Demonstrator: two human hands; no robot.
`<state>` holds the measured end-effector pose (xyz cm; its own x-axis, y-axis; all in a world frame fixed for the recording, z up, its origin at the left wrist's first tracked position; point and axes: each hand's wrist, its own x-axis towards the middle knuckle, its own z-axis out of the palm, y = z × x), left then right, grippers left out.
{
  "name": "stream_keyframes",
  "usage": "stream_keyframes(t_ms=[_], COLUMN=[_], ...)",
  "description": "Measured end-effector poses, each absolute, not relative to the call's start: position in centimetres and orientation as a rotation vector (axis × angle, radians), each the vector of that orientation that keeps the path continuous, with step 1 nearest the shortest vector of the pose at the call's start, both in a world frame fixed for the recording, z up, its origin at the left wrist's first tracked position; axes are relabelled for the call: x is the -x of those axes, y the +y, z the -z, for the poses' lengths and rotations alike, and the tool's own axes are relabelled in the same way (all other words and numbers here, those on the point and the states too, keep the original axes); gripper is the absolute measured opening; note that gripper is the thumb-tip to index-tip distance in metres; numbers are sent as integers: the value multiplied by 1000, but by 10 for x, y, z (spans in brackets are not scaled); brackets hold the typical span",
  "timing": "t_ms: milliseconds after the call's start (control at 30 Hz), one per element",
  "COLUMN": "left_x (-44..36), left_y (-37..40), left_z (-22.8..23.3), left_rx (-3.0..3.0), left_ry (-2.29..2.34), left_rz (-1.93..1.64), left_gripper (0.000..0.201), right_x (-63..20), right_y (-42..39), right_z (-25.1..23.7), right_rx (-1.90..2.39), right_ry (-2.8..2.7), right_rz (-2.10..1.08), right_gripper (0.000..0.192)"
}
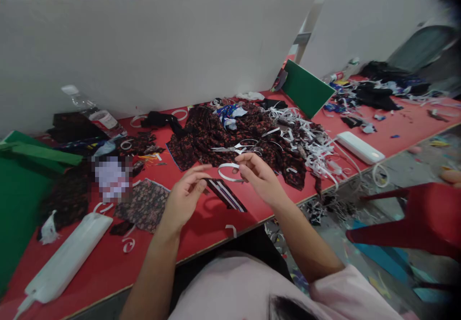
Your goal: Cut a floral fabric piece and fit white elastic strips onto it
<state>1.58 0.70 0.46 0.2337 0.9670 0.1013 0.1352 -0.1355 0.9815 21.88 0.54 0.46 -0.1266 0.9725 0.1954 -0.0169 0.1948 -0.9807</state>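
Left hand (183, 197): pinched dark striped strip (226, 194) | right hand (257, 173): pinched white elastic loop (227, 172) | frame centre, above red surface (201, 229)

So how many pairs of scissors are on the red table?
1. The scissors lie on the dark floral fabric, just beyond the right hand. More may be hidden under the white strip offcuts.
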Motion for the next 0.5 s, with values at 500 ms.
stream_keyframes(t_ms=[500], left_x=[-15], left_y=[6], left_z=[-14], left_rx=[-1587], left_ry=[768], left_rz=[-763], left_gripper=[18], right_x=[-220], right_y=[-1], right_z=[-9], right_rx=[989], right_ry=[-1594], right_rz=[-986], right_gripper=[7])
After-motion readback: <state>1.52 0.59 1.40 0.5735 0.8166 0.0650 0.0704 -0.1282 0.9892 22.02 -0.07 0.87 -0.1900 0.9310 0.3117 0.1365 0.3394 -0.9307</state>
